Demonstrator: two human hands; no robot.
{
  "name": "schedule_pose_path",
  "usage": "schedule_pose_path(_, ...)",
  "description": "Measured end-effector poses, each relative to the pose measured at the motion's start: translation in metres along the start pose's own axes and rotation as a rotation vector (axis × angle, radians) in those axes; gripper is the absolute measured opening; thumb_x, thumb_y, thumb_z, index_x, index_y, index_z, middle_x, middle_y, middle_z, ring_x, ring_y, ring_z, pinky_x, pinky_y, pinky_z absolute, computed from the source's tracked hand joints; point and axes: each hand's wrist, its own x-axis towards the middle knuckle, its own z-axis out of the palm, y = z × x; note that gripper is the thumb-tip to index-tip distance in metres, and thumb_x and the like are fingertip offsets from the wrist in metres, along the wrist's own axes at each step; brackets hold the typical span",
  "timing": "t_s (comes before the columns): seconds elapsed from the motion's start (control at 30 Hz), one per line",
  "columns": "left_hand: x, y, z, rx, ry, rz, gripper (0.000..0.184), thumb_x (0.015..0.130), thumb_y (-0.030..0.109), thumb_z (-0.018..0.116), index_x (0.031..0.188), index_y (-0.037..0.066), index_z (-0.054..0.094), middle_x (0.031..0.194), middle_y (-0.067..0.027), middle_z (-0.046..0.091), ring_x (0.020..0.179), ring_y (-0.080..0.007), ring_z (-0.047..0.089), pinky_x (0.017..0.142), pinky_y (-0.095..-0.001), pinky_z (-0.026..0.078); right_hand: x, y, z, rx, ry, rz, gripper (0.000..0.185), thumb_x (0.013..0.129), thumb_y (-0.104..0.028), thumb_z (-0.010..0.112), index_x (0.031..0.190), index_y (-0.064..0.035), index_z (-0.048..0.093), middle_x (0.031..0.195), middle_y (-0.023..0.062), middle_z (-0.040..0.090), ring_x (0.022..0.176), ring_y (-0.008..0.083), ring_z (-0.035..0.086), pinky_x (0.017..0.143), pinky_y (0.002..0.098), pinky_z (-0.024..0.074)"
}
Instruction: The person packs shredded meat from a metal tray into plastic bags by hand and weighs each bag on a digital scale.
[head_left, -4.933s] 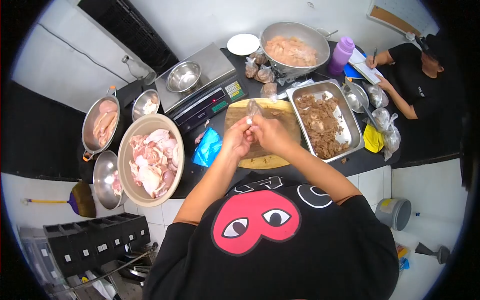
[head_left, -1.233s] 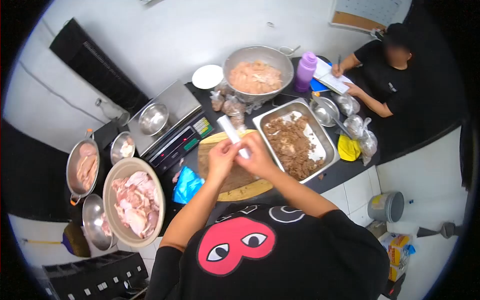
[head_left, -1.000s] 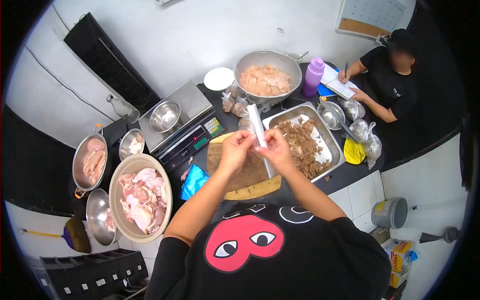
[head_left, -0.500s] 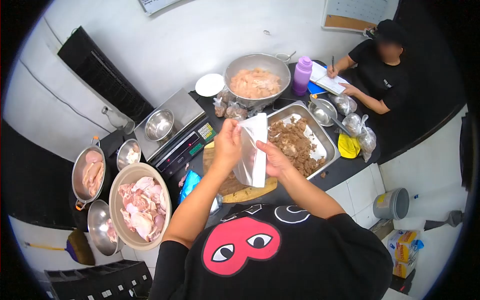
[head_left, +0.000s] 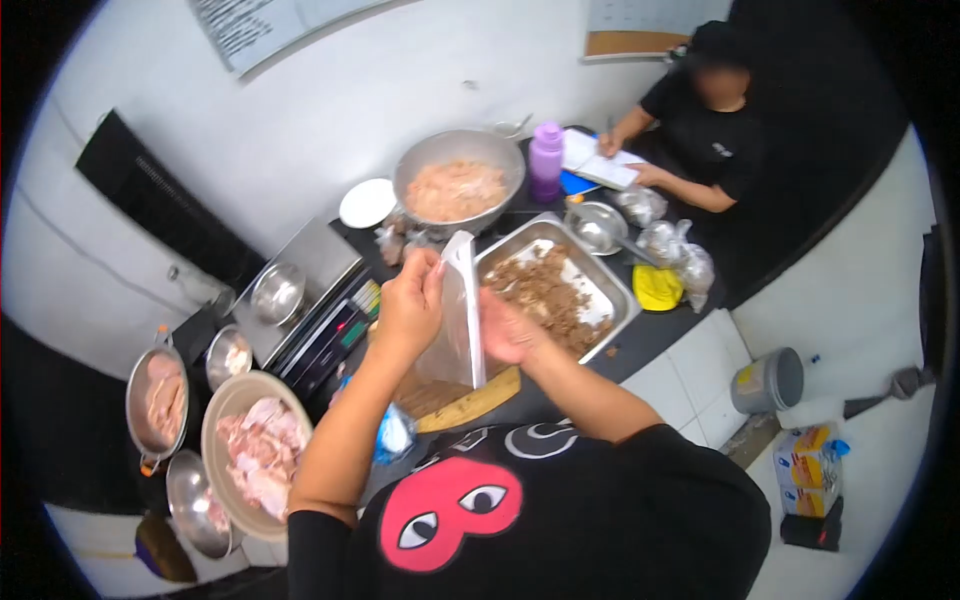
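A clear plastic bag with a white edge [head_left: 462,310] hangs upright over the wooden board [head_left: 480,402]. My left hand [head_left: 411,305] pinches its upper left side, fingers closed. My right hand [head_left: 508,328] is at the bag's right side, partly behind it, with the palm turned toward it and the fingers stretched out. Just beyond that hand is a steel tray [head_left: 622,300] of shredded brown meat [head_left: 550,285]. A blue plastic packet [head_left: 395,435] lies beside the board, below my left forearm.
A tan basin [head_left: 213,440] of raw chicken and steel bowls stand at left, near a scale [head_left: 325,330]. Behind are a large bowl [head_left: 515,170] of pale meat, a white plate [head_left: 367,203] and a purple bottle [head_left: 546,165]. A person [head_left: 700,120] writes at back right, near filled bags [head_left: 690,265].
The folded plastic has been opened out into a wide bag. My right hand has let go its pinch and flattened against the side. The view has swung, shifting the table leftward.
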Motion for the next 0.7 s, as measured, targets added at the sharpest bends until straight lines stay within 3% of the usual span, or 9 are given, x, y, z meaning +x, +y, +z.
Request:
schedule_pose_path(0.03, 0.005, 0.014, 0.005, -0.014, -0.056, 0.067, 0.005, 0.087, 0.01, 0.054, 0.09, 0.005, 0.053, 0.063, -0.0192, 0.055, 0.059, -0.0358, 0.059, 0.051, -0.0384, 0.043, 0.008, 0.009, -0.018, -0.011, 0.035, -0.003, 0.047, 0.08, -0.029, 0.067, 0.119, -0.0096, 0.049, 0.104, 0.0051, 0.06, 0.095, 0.0176, 0.058, 0.081, 0.0356, 0.0489)
schedule_pose_path(0.13, 0.025, 0.042, 0.013, -0.034, -0.06, 0.261, 0.005, 0.087, 0.01, 0.054, 0.089, 0.005, 0.053, 0.064, -0.0194, 0.055, 0.062, -0.0367, 0.059, 0.053, -0.0385, 0.044, -0.004, -0.019, -0.002, -0.093, 0.124, -0.144, 0.045, 0.079, -0.017, 0.068, 0.119, -0.0085, 0.048, 0.094, 0.0019, 0.059, 0.083, 0.0138, 0.058, 0.07, 0.0302, 0.0508)
schedule_pose_path(0.23, 0.054, 0.066, 0.005, -0.082, 0.101, 0.351, 0.005, 0.087, 0.008, 0.053, 0.088, 0.004, 0.053, 0.062, -0.0161, 0.054, 0.055, -0.0289, 0.057, 0.051, -0.0331, 0.043, -0.019, -0.072, -0.001, -0.177, 0.175, -0.335, 0.031, 0.077, -0.007, 0.067, 0.103, -0.0087, 0.052, 0.082, 0.0002, 0.055, 0.067, 0.0111, 0.055, 0.061, 0.0253, 0.0495)
schedule_pose_path(0.27, 0.061, 0.073, 0.003, -0.101, 0.161, 0.38, 0.005, 0.088, 0.008, 0.053, 0.088, 0.003, 0.053, 0.062, -0.015, 0.054, 0.054, -0.0255, 0.056, 0.051, -0.0315, 0.043, -0.029, -0.091, 0.008, -0.182, 0.226, -0.374, 0.024, 0.077, -0.004, 0.065, 0.098, -0.0076, 0.051, 0.083, 0.0016, 0.055, 0.068, 0.0115, 0.055, 0.061, 0.0253, 0.0501)
schedule_pose_path(0.3, 0.065, 0.084, -0.003, -0.165, 0.123, 0.278, 0.007, 0.09, 0.009, 0.051, 0.086, 0.003, 0.052, 0.06, -0.0083, 0.05, 0.051, -0.0129, 0.046, 0.049, -0.0267, 0.038, -0.044, -0.107, 0.02, -0.153, 0.21, -0.448, 0.024, 0.078, -0.004, 0.063, 0.099, -0.0061, 0.052, 0.084, 0.0026, 0.056, 0.068, 0.0136, 0.056, 0.061, 0.0279, 0.0505)
schedule_pose_path(0.4, 0.082, 0.089, 0.003, -0.271, 0.153, 0.284, 0.01, 0.091, 0.01, 0.049, 0.084, 0.003, 0.05, 0.059, -0.0031, 0.045, 0.052, -0.0076, 0.038, 0.047, -0.0241, 0.033, -0.075, -0.134, 0.013, -0.156, 0.107, -0.517, 0.034, 0.081, -0.013, 0.062, 0.113, -0.0047, 0.051, 0.094, 0.0069, 0.058, 0.081, 0.0175, 0.059, 0.07, 0.0327, 0.0512)
schedule_pose_path(0.43, 0.085, 0.088, 0.007, -0.313, 0.129, 0.303, 0.01, 0.095, 0.012, 0.045, 0.088, 0.005, 0.048, 0.063, 0.0084, 0.033, 0.056, -0.0018, 0.026, 0.048, -0.0192, 0.022, -0.081, -0.135, 0.022, -0.13, 0.129, -0.542, 0.036, 0.082, -0.014, 0.062, 0.115, -0.005, 0.05, 0.097, 0.007, 0.058, 0.082, 0.0174, 0.058, 0.072, 0.033, 0.0506)
schedule_pose_path(0.63, 0.082, 0.093, 0.016, -0.351, 0.125, 0.339, 0.01, 0.094, 0.011, 0.045, 0.088, 0.004, 0.049, 0.065, 0.0072, 0.033, 0.056, -0.0017, 0.028, 0.048, -0.0189, 0.023, -0.095, -0.125, 0.032, -0.376, 0.291, -0.674, 0.047, 0.079, -0.01, 0.064, 0.122, -0.0039, 0.044, 0.106, 0.0065, 0.056, 0.09, 0.0163, 0.057, 0.08, 0.0316, 0.0492)
schedule_pose_path(0.7, 0.089, 0.103, 0.007, -0.317, 0.187, 0.398, 0.009, 0.094, 0.01, 0.046, 0.088, 0.004, 0.049, 0.065, 0.0071, 0.034, 0.056, -0.0018, 0.028, 0.048, -0.0188, 0.023, -0.105, -0.137, 0.035, -0.529, 0.409, -0.803, 0.041, 0.078, -0.007, 0.065, 0.115, -0.0058, 0.046, 0.093, 0.006, 0.057, 0.078, 0.0133, 0.058, 0.069, 0.0272, 0.0503)
